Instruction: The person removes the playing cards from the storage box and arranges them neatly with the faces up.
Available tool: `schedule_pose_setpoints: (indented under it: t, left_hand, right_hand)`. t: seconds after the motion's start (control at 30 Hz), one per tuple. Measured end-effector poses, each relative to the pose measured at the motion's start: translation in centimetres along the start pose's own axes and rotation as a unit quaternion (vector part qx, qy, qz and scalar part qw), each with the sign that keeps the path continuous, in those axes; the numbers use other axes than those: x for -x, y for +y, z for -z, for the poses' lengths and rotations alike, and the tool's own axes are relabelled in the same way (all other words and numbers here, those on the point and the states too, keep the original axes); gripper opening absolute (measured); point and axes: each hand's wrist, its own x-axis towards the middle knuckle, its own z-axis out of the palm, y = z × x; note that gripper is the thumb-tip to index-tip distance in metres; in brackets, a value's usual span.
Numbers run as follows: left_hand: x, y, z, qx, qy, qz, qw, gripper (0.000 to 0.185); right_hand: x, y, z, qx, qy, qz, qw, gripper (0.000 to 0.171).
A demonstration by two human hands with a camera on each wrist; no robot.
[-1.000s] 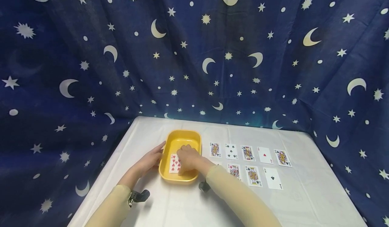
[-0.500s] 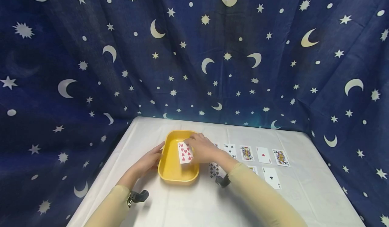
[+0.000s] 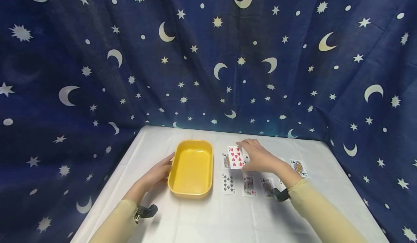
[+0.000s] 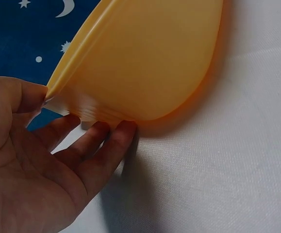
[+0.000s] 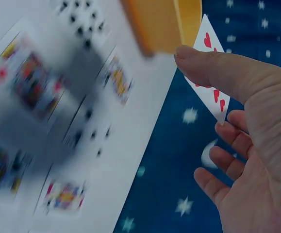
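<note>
The left hand (image 3: 158,171) rests at the left wall of the yellow tub (image 3: 193,167), which sits left of the middle of the desk (image 3: 202,217). In the left wrist view its fingers (image 4: 99,145) lie straight under the tub's rim and the thumb (image 4: 19,94) presses the rim from outside, so the grip is wide and only steadies the tub (image 4: 145,58).

Just right of the tub, the face-up cards (image 3: 249,185) lie in two rows toward the right edge of the desk.

The right hand (image 3: 260,158) hovers over the far row, its grip narrow, pinching the nine of hearts (image 3: 236,157) between thumb and fingers. The card is held clear of the desk, above the far row's left end, just beside the tub's right wall. The right wrist view shows the thumb (image 5: 213,68) on the card (image 5: 210,82).
</note>
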Motion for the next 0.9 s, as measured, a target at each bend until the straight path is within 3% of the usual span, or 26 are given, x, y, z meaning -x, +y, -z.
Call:
schedule_pose_setpoints:
  t: [0.47, 0.9]
  left_hand:
    - [-0.1, -0.1, 0.0, 0.006, -0.001, 0.000, 1.0000, 0.065]
    - [-0.1, 0.0, 0.1, -0.009, -0.001, 0.009, 0.9999, 0.065]
  right_hand:
    - [7.1, 7.7, 1.1, 0.007, 0.010, -0.068, 0.998, 0.090]
    - [11.8, 12.2, 0.6, 0.014, -0.023, -0.125, 0.992, 0.090]
